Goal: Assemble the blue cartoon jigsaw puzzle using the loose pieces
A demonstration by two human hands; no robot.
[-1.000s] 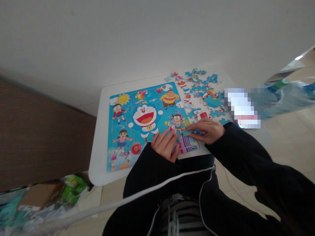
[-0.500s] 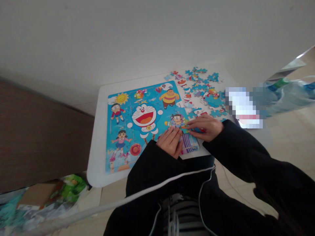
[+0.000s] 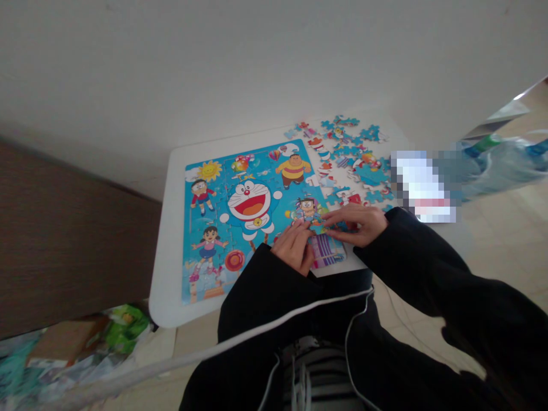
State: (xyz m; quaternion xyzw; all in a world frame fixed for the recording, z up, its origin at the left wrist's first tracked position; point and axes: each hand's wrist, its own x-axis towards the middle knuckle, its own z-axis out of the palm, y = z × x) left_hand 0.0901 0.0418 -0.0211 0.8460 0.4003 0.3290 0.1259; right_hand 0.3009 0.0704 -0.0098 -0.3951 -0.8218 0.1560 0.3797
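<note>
In the head view, seeing a cartoon puzzle (image 3: 252, 214) lying flat on the white surface (image 3: 166, 279), with loose pieces (image 3: 370, 174) scattered just beside its right edge. Also seeing the left hand (image 3: 293, 246) resting on the lower right part, fingers pressed together, can't tell if pinching anything. Then spotting the right hand (image 3: 362, 225) near it at the right edge, thumb and fingertips pointing inward, honestly can't tell if pinching a piece. Plus noticing a white cable (image 3: 257, 330) running across above the lap.
</note>
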